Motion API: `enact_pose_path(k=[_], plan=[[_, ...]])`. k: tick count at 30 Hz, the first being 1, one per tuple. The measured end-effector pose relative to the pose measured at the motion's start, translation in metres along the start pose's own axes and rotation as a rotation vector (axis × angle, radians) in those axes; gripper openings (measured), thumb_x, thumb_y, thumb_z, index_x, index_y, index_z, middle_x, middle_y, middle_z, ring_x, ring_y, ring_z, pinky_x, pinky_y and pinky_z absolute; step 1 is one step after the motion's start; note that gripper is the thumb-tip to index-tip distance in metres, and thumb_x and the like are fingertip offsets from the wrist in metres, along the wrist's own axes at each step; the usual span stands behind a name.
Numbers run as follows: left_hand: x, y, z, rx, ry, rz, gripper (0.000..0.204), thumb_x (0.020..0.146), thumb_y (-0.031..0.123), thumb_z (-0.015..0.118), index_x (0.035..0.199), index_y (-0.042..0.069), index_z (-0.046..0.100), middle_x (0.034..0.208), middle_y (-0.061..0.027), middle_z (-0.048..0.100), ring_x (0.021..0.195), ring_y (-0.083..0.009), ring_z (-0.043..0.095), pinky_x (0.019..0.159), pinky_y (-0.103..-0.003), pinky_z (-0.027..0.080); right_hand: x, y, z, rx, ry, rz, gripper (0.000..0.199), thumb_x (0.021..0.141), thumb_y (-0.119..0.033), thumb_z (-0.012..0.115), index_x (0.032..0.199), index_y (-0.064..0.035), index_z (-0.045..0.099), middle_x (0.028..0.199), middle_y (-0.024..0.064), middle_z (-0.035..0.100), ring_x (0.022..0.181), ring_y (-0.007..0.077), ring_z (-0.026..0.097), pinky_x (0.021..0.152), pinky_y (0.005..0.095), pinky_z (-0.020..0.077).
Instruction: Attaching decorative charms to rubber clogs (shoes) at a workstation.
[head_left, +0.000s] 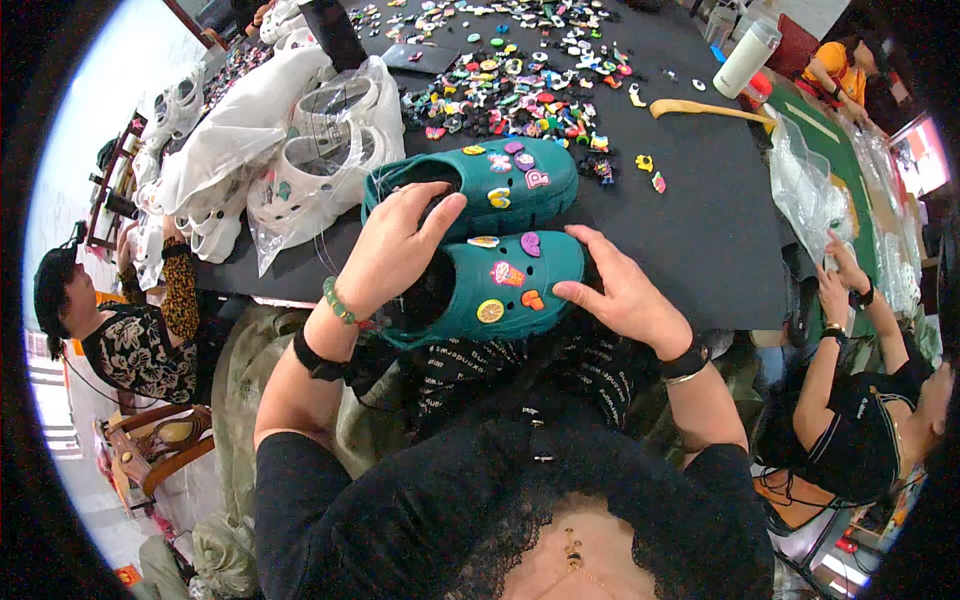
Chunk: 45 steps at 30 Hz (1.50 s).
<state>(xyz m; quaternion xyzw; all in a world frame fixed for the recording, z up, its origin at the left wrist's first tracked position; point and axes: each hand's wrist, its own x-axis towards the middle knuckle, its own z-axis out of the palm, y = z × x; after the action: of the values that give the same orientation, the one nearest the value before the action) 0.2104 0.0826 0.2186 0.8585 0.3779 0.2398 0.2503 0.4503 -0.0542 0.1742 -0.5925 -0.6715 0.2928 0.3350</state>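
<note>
Two teal clogs lie side by side at the table's near edge, toes to the right. Charms shaped like fruit, drinks and letters sit in the holes of the far clog (545,205) and the near clog (467,268). My left hand (405,235) is closed on the clogs at the heel end, its fingertips at the far clog's opening and partly hidden there. My right hand (628,290) grips the near clog's toe, thumb on the top front and fingers round the tip. A thin clear thread hangs at the heels beside my left wrist.
Loose colourful charms (520,90) spread over the dark table (690,230). White clogs in clear bags (325,165) are piled at the left. A wooden-handled tool (710,108), a pale tumbler (747,58) and a dark phone (420,57) lie farther off. People work at both sides.
</note>
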Motion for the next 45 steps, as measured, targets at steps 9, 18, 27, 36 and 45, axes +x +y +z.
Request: enact_pose_path(k=[9, 18, 27, 36, 45], plan=[[0.009, -0.009, -0.001, -0.286, -0.197, -0.128, 0.046, 0.091, 0.037, 0.049, 0.107, -0.005, 0.056, 0.100, -0.0220, 0.061, 0.096, -0.0335, 0.058, 0.085, -0.036, 0.044, -0.010, 0.011, -0.025, 0.179, 0.040, 0.088, 0.065, 0.076, -0.032, 0.071, 0.127, -0.0036, 0.042, 0.120, 0.0173, 0.049, 0.113, 0.0306, 0.049, 0.093, 0.0357, 0.0416], [-0.040, 0.012, -0.095, 0.087, -0.294, 0.049, 0.044, 0.081, 0.009, 0.059, 0.123, 0.001, 0.050, 0.128, -0.0179, 0.050, 0.119, -0.0321, 0.047, 0.100, -0.036, 0.036, -0.017, 0.023, -0.040, 0.139, 0.020, 0.187, 0.062, 0.079, -0.033, 0.068, 0.127, -0.0033, 0.042, 0.120, 0.0166, 0.050, 0.108, 0.0262, 0.051, 0.088, 0.0341, 0.0432], [-0.080, -0.009, -0.155, -0.343, -0.317, -0.406, 0.050, 0.083, 0.015, 0.064, 0.127, -0.002, 0.046, 0.120, -0.0110, 0.057, 0.112, -0.0192, 0.052, 0.098, -0.032, 0.038, -0.012, 0.026, -0.046, 0.075, -0.028, 0.151, 0.066, 0.078, -0.037, 0.068, 0.127, -0.0014, 0.040, 0.120, 0.0186, 0.048, 0.110, 0.0316, 0.050, 0.092, 0.0370, 0.0408], [-0.013, 0.039, -0.217, -0.012, -0.357, -0.573, 0.056, 0.082, 0.021, 0.066, 0.131, 0.003, 0.044, 0.116, -0.0086, 0.058, 0.110, -0.0151, 0.052, 0.095, -0.029, 0.039, -0.008, 0.028, -0.052, 0.148, -0.119, 0.166, 0.073, 0.076, -0.037, 0.070, 0.129, -0.0006, 0.035, 0.126, 0.0220, 0.041, 0.118, 0.0356, 0.043, 0.099, 0.0399, 0.0358], [0.089, 0.065, -0.306, 0.279, -0.312, -0.287, 0.040, 0.089, 0.020, 0.055, 0.125, 0.001, 0.049, 0.122, -0.0108, 0.055, 0.110, -0.0169, 0.053, 0.097, -0.030, 0.039, -0.016, 0.026, -0.050, 0.060, -0.076, 0.062, 0.071, 0.079, -0.028, 0.068, 0.133, -0.0012, 0.031, 0.129, 0.0224, 0.039, 0.119, 0.0371, 0.041, 0.101, 0.0404, 0.0345]])
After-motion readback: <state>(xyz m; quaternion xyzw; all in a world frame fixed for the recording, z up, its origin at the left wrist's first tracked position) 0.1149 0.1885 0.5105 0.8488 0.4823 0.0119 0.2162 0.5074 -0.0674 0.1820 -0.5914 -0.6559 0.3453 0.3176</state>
